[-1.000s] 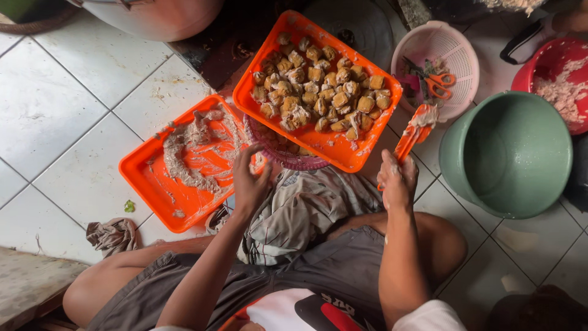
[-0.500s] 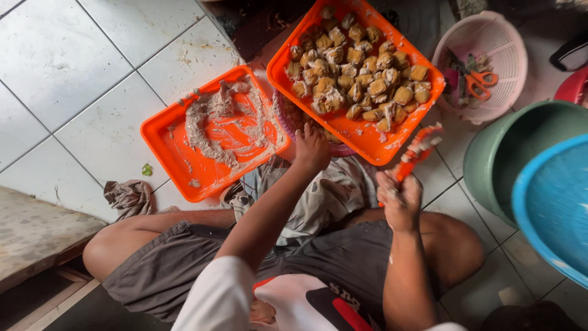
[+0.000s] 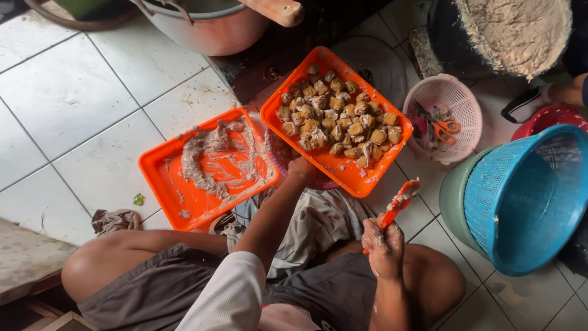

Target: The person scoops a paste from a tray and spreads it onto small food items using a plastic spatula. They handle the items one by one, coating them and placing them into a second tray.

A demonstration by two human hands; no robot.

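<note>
Trays sit on the tiled floor: the full tray holds battered chunks, the other tray only smeared paste. The left hand touches the full tray's edge, its grip unclear, while the right hand is closed around an orange spatula.

Probably a home kitchen floor: white tiles, big metal pot, orange food trays, plastic baskets.
</note>
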